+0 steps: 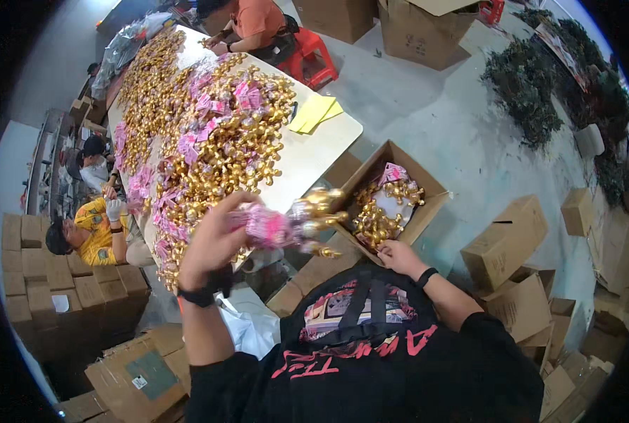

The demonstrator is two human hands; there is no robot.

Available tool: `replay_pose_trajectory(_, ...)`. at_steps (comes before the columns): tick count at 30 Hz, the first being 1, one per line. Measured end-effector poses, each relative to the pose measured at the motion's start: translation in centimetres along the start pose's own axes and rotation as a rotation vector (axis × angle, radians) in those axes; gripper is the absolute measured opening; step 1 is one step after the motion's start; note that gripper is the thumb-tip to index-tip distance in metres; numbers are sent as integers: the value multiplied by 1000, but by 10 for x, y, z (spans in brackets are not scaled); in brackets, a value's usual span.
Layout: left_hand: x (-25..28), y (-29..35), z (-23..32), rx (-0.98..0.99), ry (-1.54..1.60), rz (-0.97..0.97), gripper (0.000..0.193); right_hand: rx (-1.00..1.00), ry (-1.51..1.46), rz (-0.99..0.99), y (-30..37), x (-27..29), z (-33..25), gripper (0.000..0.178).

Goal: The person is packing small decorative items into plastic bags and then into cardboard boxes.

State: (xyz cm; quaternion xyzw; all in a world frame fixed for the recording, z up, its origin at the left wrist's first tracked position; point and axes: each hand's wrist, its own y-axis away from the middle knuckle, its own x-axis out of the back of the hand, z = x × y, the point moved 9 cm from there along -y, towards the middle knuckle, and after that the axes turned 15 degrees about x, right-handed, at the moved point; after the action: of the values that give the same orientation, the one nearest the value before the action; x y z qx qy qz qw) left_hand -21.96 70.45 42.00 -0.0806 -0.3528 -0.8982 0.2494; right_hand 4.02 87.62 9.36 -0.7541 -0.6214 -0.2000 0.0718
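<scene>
My left hand (219, 236) is closed round a bunch of gold, rounded ornaments with pink printed tags (276, 224); the bunch is slightly blurred. It hangs between the table edge and an open cardboard box (427, 209). The tags lie by my fingers, and the gold ends point toward the box. My right hand (401, 259) rests at the near corner of the box, its fingers curled over the rim beside the contents. Inside the box lie more gold ornaments (378, 224) and some pink tags (394, 173).
A long white table (332, 151) carries a large heap of gold ornaments (251, 151) and yellow paper sheets (316, 114). Several people sit around it, one on a red stool (313, 60). Cardboard boxes (505, 240) stand at right, with stacked cartons (64, 282) at left.
</scene>
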Motion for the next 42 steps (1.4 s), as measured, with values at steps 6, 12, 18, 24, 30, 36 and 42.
replay_pose_trajectory(6, -124, -99, -51, -78, 68, -15, 35, 64, -60, 335, 8, 43, 8, 21)
replay_pose_trajectory(12, -136, -86, -133, -164, -296, 181, 45, -330, -560, 407, 21, 39, 65, 31)
replay_pose_trajectory(18, -10, -69, -375, 414, 282, 358, 39, -280, -267, 288, -9, 35, 56, 34)
replay_pose_trajectory(24, 174, -14, -551, 603, 575, 816, 35, -366, -214, 350, 10, 43, 66, 25)
replay_pose_trajectory(30, 349, 39, -612, 725, 298, 1298, 66, -282, 92, 279, 41, 30, 38, 20)
replay_pose_trajectory(36, 409, 0, -593, 731, 172, 1379, 113, -356, 334, 163, 98, 21, 11, 17)
replay_pose_trajectory(42, 447, -8, -636, 671, 99, 1369, 48, -430, 465, -23, 113, 22, 14, 26)
